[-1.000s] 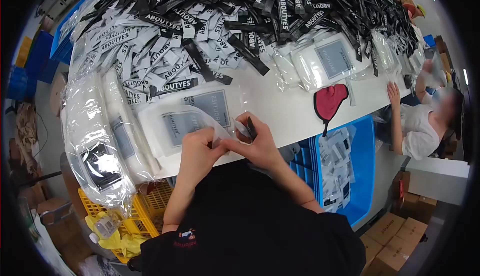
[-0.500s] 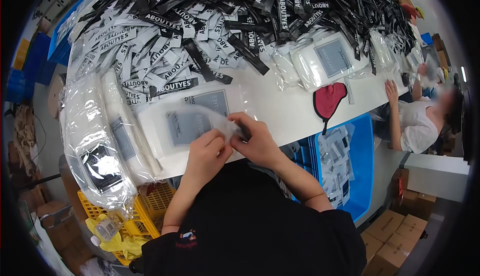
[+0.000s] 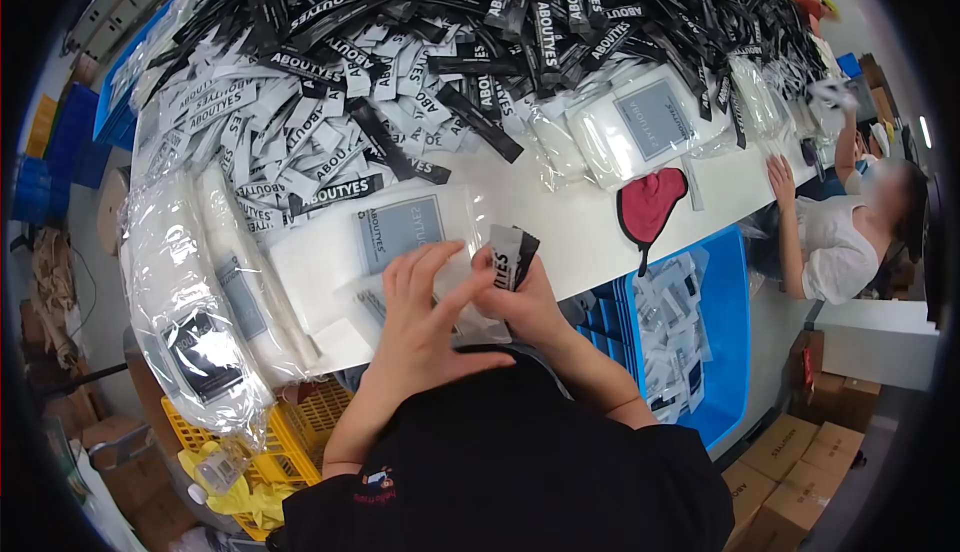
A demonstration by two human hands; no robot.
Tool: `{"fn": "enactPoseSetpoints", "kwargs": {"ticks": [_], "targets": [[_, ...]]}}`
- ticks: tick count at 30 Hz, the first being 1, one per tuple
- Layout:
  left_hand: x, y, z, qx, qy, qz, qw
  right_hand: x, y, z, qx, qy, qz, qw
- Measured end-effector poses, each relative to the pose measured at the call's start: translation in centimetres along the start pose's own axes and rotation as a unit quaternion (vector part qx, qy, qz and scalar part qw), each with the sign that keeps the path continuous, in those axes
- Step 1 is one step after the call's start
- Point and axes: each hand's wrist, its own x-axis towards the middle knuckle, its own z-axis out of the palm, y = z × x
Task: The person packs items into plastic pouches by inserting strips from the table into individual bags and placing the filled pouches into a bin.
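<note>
My right hand (image 3: 530, 304) is closed on a white sachet (image 3: 503, 249) and a black sachet (image 3: 523, 260), which stick up together above the fingers. To its left, my left hand (image 3: 415, 317) has its fingers spread and thumb stretched out. Under and beside that hand lies a clear bag (image 3: 362, 304) with a grey label, partly covered by the fingers. Behind both hands, a stack of frosted bags (image 3: 310, 252) with a grey printed label (image 3: 402, 232) lies flat on the white table (image 3: 560, 222).
A heap of black sachets (image 3: 490, 122) and white sachets (image 3: 300, 137) covers the back. Wrapped bag bundles (image 3: 175, 262) stand left; another pack (image 3: 640, 127) and a red pouch (image 3: 652, 207) lie right. A blue bin (image 3: 735, 322) holds filled bags. A co-worker (image 3: 840, 237) sits right.
My left hand has opened and spread its fingers. The clear bag has dropped lower, toward my body. The white and black sachets now show upright in my right hand.
</note>
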Motion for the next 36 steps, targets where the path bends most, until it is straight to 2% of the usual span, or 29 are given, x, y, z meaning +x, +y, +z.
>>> {"fn": "enactPoseSetpoints", "kwargs": {"ticks": [1, 2, 5, 6, 9, 11, 13, 14, 17, 20, 23, 24, 26, 28, 29, 31, 32, 33, 35, 36], "targets": [[-0.1, 0.1, 0.7, -0.004, 0.003, -0.04, 0.999, -0.2, 0.0, -0.1, 0.01, 0.019, 0.006, 1.0], [-1.0, -0.9, 1.8, -0.009, 0.005, -0.034, 0.999, -0.3, 0.2, 0.1, -0.053, 0.053, -0.071, 0.995], [-2.3, -1.9, 3.6, -0.102, 0.08, -0.055, 0.99, 0.7, 2.0, -1.2, -0.07, 0.19, -0.182, 0.962], [-2.1, -1.7, 3.5, -0.067, 0.061, -0.059, 0.994, 1.2, 3.2, -3.3, -0.142, 0.165, -0.2, 0.955], [-1.4, -1.2, 2.8, 0.02, 0.001, -0.07, 0.997, 0.4, 5.1, -5.4, -0.221, 0.195, -0.121, 0.948], [-1.5, -1.3, 2.4, 0.048, -0.062, -0.079, 0.994, -0.9, 4.2, -5.0, -0.118, 0.149, -0.2, 0.961], [-1.0, -1.4, 2.5, 0.026, -0.062, -0.09, 0.994, -0.8, 1.8, -3.2, -0.01, 0.114, -0.272, 0.955], [-1.0, -1.2, 2.6, 0.014, -0.066, -0.094, 0.993, 0.2, 1.2, -3.1, 0.102, -0.003, -0.294, 0.95], [-1.0, -0.6, 3.1, -0.065, 0.025, -0.056, 0.996, 0.4, -0.4, -1.3, 0.121, -0.011, -0.137, 0.983], [-1.0, -0.9, 3.1, -0.044, 0.044, -0.009, 0.998, -0.8, -0.3, -0.3, 0.168, -0.042, -0.021, 0.985], [-0.6, -0.4, 1.4, -0.096, 0.085, -0.004, 0.992, -1.7, -0.3, -0.8, 0.101, 0.03, -0.064, 0.992], [-0.5, -0.2, 0.8, -0.14, 0.095, -0.081, 0.982, -1.6, -0.1, -0.9, 0.099, 0.049, -0.081, 0.991], [-0.2, 0.1, 0.0, -0.227, 0.111, -0.231, 0.94, -1.4, 0.0, -1.1, 0.101, -0.004, -0.042, 0.994], [-0.9, -1.5, -0.1, -0.165, 0.039, -0.247, 0.954, -0.9, 0.2, -1.2, 0.055, -0.026, -0.03, 0.998], [-0.9, -2.0, -0.1, -0.13, 0.004, -0.253, 0.959, -1.0, -0.3, -1.3, 0.062, 0.016, -0.072, 0.995], [-0.4, -1.2, -0.2, -0.121, 0.042, -0.225, 0.966, -1.2, -3.0, -0.6, 0.078, 0.1, -0.153, 0.98], [-0.4, -0.9, -0.1, -0.117, 0.061, -0.214, 0.968, -1.3, -2.9, -1.6, -0.053, 0.141, -0.191, 0.97], [-0.5, -0.8, 0.0, -0.12, 0.061, -0.229, 0.964, -1.6, -3.0, -2.0, -0.179, 0.106, -0.204, 0.957], [-0.6, -0.9, 0.2, -0.126, 0.057, -0.255, 0.957, -2.0, -3.3, -2.4, -0.417, 0.037, -0.221, 0.881], [-0.4, -1.0, 0.1, -0.124, 0.049, -0.216, 0.967, -2.3, -3.7, -2.5, -0.375, -0.019, -0.116, 0.92]]}}
